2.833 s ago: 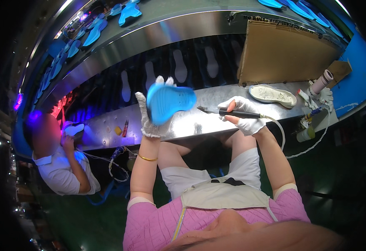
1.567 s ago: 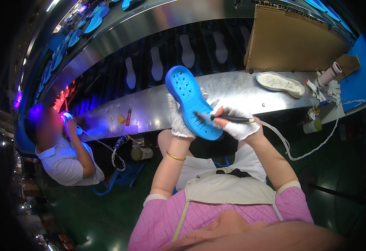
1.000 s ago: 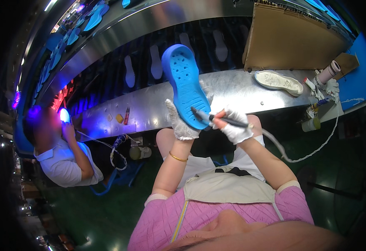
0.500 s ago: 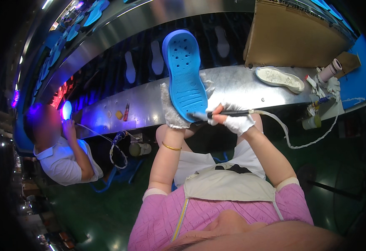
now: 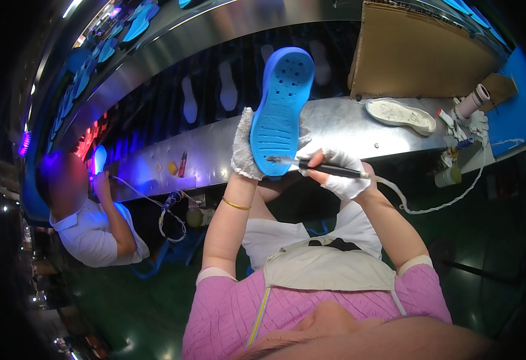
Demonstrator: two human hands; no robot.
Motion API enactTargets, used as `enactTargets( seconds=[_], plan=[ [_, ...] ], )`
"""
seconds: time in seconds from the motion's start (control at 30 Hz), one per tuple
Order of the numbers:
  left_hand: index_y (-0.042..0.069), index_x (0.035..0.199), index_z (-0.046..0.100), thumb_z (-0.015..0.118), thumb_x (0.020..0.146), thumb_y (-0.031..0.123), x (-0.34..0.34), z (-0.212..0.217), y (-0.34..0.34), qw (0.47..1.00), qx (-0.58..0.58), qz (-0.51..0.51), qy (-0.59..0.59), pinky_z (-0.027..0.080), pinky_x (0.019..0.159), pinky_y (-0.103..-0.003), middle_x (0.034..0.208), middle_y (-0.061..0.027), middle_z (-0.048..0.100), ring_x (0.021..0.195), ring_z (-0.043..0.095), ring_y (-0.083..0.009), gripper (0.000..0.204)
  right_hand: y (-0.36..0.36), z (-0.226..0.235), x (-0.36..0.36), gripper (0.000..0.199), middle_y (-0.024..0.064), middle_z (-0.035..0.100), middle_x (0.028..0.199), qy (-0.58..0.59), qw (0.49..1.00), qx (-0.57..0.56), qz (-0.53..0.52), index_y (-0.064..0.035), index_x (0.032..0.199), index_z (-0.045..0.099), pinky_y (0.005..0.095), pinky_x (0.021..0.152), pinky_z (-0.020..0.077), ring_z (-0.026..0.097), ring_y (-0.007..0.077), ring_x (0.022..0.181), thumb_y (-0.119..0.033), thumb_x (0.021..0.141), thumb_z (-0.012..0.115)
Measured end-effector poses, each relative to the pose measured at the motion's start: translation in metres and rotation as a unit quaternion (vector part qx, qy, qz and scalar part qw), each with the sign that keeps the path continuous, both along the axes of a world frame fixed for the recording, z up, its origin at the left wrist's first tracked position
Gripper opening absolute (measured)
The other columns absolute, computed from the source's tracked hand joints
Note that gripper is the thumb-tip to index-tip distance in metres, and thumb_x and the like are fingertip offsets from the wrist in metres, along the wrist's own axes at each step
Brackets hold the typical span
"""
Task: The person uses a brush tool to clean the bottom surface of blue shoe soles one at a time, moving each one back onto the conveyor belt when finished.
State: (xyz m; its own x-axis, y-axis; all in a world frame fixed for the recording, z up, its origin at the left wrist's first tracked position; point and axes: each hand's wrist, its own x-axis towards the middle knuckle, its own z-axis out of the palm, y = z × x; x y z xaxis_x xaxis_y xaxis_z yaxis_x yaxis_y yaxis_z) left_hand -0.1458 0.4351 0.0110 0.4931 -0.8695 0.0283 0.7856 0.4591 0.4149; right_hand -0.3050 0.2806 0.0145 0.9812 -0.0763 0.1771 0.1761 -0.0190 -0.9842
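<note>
A blue shoe sole (image 5: pixel 281 114) with holes at its toe end and ridges near the heel is held up over the metal ledge. My left hand (image 5: pixel 246 147), in a pale knit glove, grips it from the left and beneath; most of its fingers are hidden behind the sole. In my right hand (image 5: pixel 338 171), gloved in white with bare fingertips, is a black-handled brush (image 5: pixel 335 170). Its bristles touch the sole's inner face near the heel. A pale hose (image 5: pixel 398 195) runs from the handle's end off to the right.
A white-lined shoe sole (image 5: pixel 400 115) lies on the metal ledge (image 5: pixel 335 129) at right, near a cardboard sheet (image 5: pixel 425 57). Jars and a pink tube (image 5: pixel 474 102) stand farther right. Pale sole-shaped pieces (image 5: pixel 228 87) lie on the dark conveyor. At left a co-worker (image 5: pixel 92 216) holds a lit sole.
The blue sole has shifted right and tilted, its toe end leaning rightward. The brush now shows clearly against the heel area, its handle angled more downward to the right.
</note>
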Motion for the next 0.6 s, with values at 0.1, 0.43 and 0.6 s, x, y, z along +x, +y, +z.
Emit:
enactTargets(
  seconds=[0.1, 0.43, 0.6],
  plan=[
    [-0.003, 0.129, 0.051, 0.041, 0.096, 0.055, 0.004, 0.004, -0.006, 0.997, 0.07, -0.003, -0.011, 0.054, 0.086, -0.046, 0.119, -0.0228, 0.061, 0.102, 0.065, -0.0341, 0.067, -0.002, 0.005, 0.013, 0.015, 0.0067, 0.065, 0.096, -0.119, 0.988, -0.093, 0.014, -0.004, 0.09, 0.062, 0.0263, 0.076, 0.05, 0.062, 0.0124, 0.082, 0.003, 0.079, 0.068],
    [0.0, 0.114, 0.061, 0.053, 0.095, 0.046, 0.004, 0.005, -0.015, 0.956, 0.274, -0.079, -0.071, 0.06, 0.071, -0.033, 0.101, -0.0164, 0.068, 0.085, 0.068, -0.0237, 0.05, -0.026, 0.027, 0.03, 0.014, 0.0059, 0.068, 0.082, 0.127, 0.976, -0.102, 0.144, -0.0045, 0.076, 0.067, 0.0277, 0.068, 0.0517, 0.064, 0.0153, 0.079, 0.006, 0.067, 0.067],
    [0.001, 0.12, 0.059, 0.051, 0.097, 0.042, 0.004, 0.005, -0.017, 0.949, 0.284, -0.113, -0.078, 0.06, 0.07, -0.035, 0.105, -0.0143, 0.067, 0.086, 0.068, -0.0227, 0.047, -0.039, 0.032, 0.036, 0.017, 0.0074, 0.07, 0.092, 0.148, 0.978, -0.094, 0.113, -0.0049, 0.077, 0.068, 0.0287, 0.077, 0.052, 0.066, 0.0193, 0.09, 0.006, 0.064, 0.069]
  ],
)
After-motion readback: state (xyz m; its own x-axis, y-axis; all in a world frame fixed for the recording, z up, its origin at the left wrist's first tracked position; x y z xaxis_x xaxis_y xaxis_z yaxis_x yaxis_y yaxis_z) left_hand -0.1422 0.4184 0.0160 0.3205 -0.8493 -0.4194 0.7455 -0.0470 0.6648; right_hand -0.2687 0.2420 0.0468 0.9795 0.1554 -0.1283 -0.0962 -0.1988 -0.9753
